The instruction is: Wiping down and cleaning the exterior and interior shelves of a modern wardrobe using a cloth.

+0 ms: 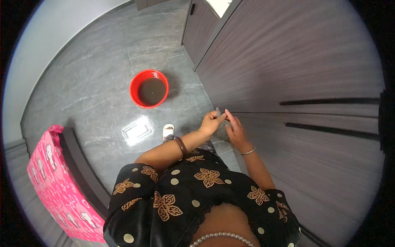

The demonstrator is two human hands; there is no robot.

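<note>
A grey cloth [222, 131] hangs between my hands, close to the brown wood-grain wardrobe doors [277, 148]. My left hand [210, 124] pinches its upper part, and a small tip of the cloth sticks up above the fingers. With its fingertips against my left thumb, my right hand [238, 131] is at the cloth's right edge; whether it grips the cloth is hard to see. Farther out on the floor stands a red bucket [133, 89], partly filled with murky dark water [152, 91].
Grey marble-look floor [101, 83] spreads ahead and left, with a bright light reflection. A bed edge with a pink patterned cover [55, 182] is at the lower left. Long black handles [333, 101] run along the wardrobe at right. One white slipper [168, 129] shows below the bucket.
</note>
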